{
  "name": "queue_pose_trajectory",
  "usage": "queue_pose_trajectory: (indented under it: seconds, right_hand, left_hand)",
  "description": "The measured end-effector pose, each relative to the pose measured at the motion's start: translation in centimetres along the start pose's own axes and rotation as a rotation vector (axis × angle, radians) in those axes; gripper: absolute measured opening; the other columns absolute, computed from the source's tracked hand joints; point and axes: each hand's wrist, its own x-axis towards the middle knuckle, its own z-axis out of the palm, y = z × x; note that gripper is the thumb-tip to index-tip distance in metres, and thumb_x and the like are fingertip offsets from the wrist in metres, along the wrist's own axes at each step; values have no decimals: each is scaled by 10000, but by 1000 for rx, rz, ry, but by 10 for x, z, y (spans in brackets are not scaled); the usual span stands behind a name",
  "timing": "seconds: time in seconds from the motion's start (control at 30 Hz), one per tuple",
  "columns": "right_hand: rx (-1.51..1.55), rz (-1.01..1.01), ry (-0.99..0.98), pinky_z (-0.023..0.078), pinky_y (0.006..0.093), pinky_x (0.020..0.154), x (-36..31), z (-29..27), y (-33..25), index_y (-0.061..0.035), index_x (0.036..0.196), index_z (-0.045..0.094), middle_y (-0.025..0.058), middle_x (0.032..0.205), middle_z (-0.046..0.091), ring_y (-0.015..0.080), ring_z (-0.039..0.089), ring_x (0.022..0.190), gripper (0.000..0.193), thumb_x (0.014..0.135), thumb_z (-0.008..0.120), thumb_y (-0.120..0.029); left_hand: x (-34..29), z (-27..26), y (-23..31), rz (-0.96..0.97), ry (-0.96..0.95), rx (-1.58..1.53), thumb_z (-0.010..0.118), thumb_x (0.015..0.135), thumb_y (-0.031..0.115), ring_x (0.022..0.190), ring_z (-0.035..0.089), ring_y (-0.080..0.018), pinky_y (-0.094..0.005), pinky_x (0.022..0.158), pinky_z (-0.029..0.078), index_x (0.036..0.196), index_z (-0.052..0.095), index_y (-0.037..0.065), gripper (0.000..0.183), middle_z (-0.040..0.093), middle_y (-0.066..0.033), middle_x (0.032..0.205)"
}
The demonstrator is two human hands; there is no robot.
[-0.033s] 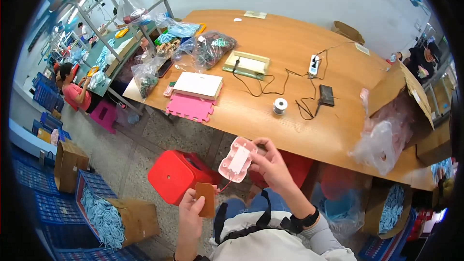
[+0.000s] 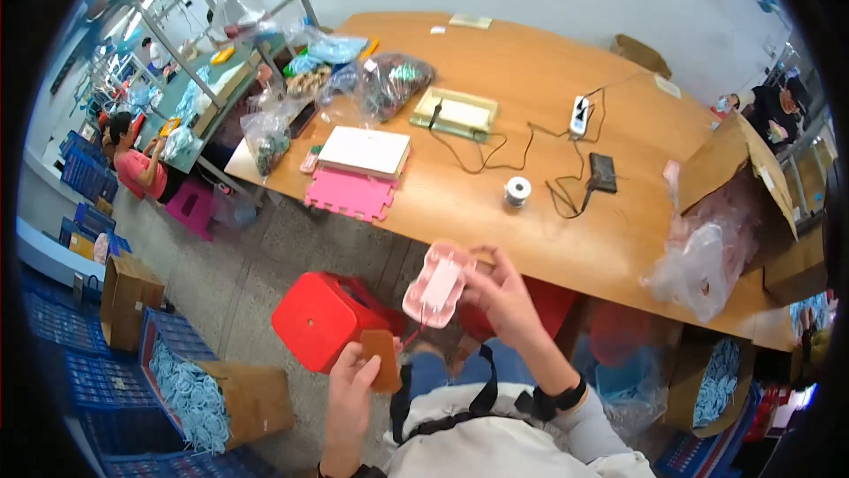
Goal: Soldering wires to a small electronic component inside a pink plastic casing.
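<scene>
Between thumb and fingers, my right hand [image 2: 502, 292] grips a pink plastic casing [image 2: 426, 312] by its right edge. The casing has a scalloped outline, and a white rectangular piece [image 2: 442, 282] lies in its middle. A thin red wire [image 2: 410, 337] runs from its lower end toward my left hand [image 2: 351, 382]. That hand pinches a flat brown rectangular board [image 2: 380, 360], held below and left of the casing. Whatever joins the wire near my left fingertips is too small to make out. Both items are in the air above my lap, short of the table's front edge.
On the wooden table [image 2: 548, 221] lie a solder spool [image 2: 516, 191], a power strip [image 2: 578, 115] with cables, a white box [image 2: 364, 152] on a pink foam mat [image 2: 349, 196], and bagged parts [image 2: 393, 89]. A red stool [image 2: 309, 323] stands left; cartons [image 2: 256, 403] hold light-blue cords.
The pink casing and my right hand sit very slightly higher and further right. The brown board has moved slightly up and right with my left hand. Both grips are unchanged.
</scene>
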Motion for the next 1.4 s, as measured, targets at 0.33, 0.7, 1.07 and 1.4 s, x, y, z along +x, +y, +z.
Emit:
queue_pose_trajectory:
  seconds: [0.33,0.7,1.07,1.4]
  right_hand:
    - [-198,-258,257,437,224,704,84,-17,-4,-17,1050,427,73,920,561,103,535,823,239,827,512,-37]
    - [-94,-512,1313,429,207,670,136,-61,119,-21,957,469,46,835,555,89,535,747,111,852,464,-54]
    - [155,-282,1299,464,219,650,264,-47,224,-35,982,470,61,861,575,100,565,762,151,853,490,-109]
    - [-29,-237,1282,445,203,630,338,-84,244,-23,981,484,60,849,576,90,551,751,139,850,489,-70]
  left_hand:
    - [172,-39,-11,-79,-501,640,544,824,196,1000,535,-203,-317,819,423,1204,402,-13,456,558,-157,1062]
    - [402,-118,-92,-251,-1608,1242,451,853,342,941,545,-338,-375,829,425,1109,504,44,397,566,-181,1031]
    - [441,-371,-340,-436,-1520,1730,410,817,441,1064,472,-345,-423,890,374,1171,460,122,480,491,-122,1185]
    - [440,-409,-415,-597,-1648,1670,392,791,543,1017,490,-352,-408,880,369,1243,372,79,648,523,-175,1118]
